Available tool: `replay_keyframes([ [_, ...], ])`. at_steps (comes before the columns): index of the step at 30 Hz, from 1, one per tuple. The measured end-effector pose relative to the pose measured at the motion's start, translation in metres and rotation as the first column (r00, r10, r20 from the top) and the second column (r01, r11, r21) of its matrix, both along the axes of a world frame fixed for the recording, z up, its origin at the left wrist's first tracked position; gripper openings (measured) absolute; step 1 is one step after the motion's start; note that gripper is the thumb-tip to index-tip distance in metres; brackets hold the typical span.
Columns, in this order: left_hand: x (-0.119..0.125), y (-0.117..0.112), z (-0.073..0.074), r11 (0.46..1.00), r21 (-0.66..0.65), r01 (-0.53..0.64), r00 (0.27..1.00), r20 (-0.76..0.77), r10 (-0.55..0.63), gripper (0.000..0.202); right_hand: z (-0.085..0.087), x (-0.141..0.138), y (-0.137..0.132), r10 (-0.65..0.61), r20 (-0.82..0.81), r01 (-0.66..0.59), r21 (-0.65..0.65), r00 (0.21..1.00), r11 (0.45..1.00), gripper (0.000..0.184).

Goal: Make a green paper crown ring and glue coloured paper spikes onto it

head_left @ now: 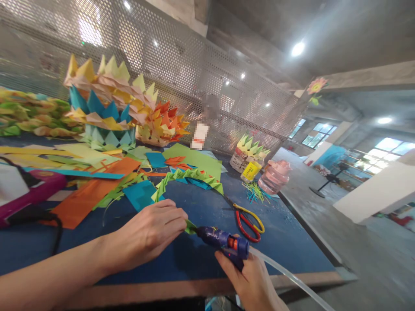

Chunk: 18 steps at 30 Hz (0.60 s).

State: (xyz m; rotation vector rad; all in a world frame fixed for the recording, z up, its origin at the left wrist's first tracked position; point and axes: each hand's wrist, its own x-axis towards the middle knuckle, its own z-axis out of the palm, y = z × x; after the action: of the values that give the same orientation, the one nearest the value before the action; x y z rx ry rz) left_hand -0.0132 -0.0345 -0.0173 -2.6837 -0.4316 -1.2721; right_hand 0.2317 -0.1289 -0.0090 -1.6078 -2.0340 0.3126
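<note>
My left hand [154,231] is closed on one end of a green folded paper strip [184,173], whose zigzag points curve away over the blue tabletop. In my right hand [251,274] is a dark blue hot glue gun [217,237], with a clear glue stick [292,278] trailing from its back. The nozzle meets the bit of green paper showing beyond my left fingers; whether glue is coming out I cannot tell. Beyond the glue gun lie scissors [248,220] with red and yellow handles, their blades partly under the strip's far end.
Folded-paper crowns [110,108] stand at the back left, above scattered coloured paper [87,190]. A magenta device [35,194] with a black cord lies left. Toward the right edge are a small paper basket [238,160], a yellow-labelled bottle [250,172], paper shreds and a pink bottle [275,176].
</note>
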Motion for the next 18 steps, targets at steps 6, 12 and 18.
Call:
replay_keyframes([
  [6, -0.001, 0.002, -0.006, 1.0, -0.029, 0.012, 0.999, -0.039, -0.013, 0.019, -0.012, 0.008, -0.005, -0.142, 0.008, 0.141, 0.076, 0.99, 0.987, 0.031],
  [12, -0.002, 0.003, -0.006, 1.0, -0.014, 0.0, 0.999, -0.032, -0.001, 0.019, -0.01, 0.011, -0.002, -0.069, 0.099, 0.055, 0.13, 0.993, 0.99, 0.031],
  [18, -0.003, 0.003, -0.007, 1.0, -0.013, -0.005, 0.999, -0.042, 0.005, 0.019, -0.005, 0.009, -0.003, -0.066, 0.17, 0.046, 0.119, 0.983, 0.992, 0.034],
])
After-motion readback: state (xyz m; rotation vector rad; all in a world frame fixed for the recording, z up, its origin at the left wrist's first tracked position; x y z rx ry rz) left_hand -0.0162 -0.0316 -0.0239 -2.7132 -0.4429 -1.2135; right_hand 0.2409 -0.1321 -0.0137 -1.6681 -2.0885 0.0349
